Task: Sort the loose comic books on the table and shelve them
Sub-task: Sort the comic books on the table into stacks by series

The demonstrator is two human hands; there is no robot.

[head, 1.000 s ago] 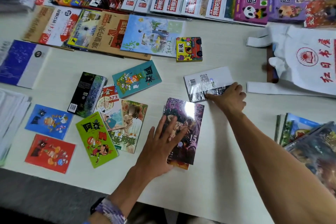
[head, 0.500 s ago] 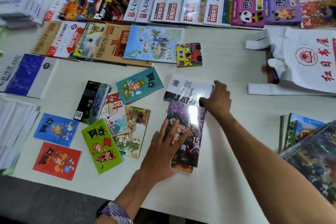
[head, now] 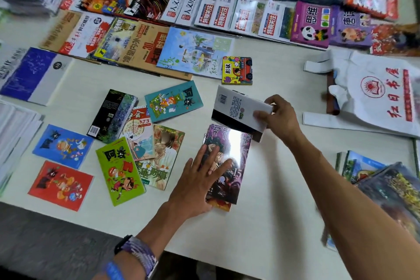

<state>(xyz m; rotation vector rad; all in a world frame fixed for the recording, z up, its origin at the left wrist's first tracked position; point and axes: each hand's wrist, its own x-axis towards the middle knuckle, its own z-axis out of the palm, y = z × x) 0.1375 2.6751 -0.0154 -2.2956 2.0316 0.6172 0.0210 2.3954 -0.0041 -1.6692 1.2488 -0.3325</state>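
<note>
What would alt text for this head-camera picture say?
A person's right hand lifts a white-backed comic by its edge while the left hand lies flat on a glossy purple comic; more small comics are scattered to the left on a white table.

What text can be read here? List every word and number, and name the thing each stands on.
"15": purple comic under the left hand.
"173": small comic in the loose pile.
"形状": yellow board book.
"人文历史": white magazines.
"思维": purple panda book.
Too small to read: the back-cover print on the white-backed book gripped by the right hand.
</note>
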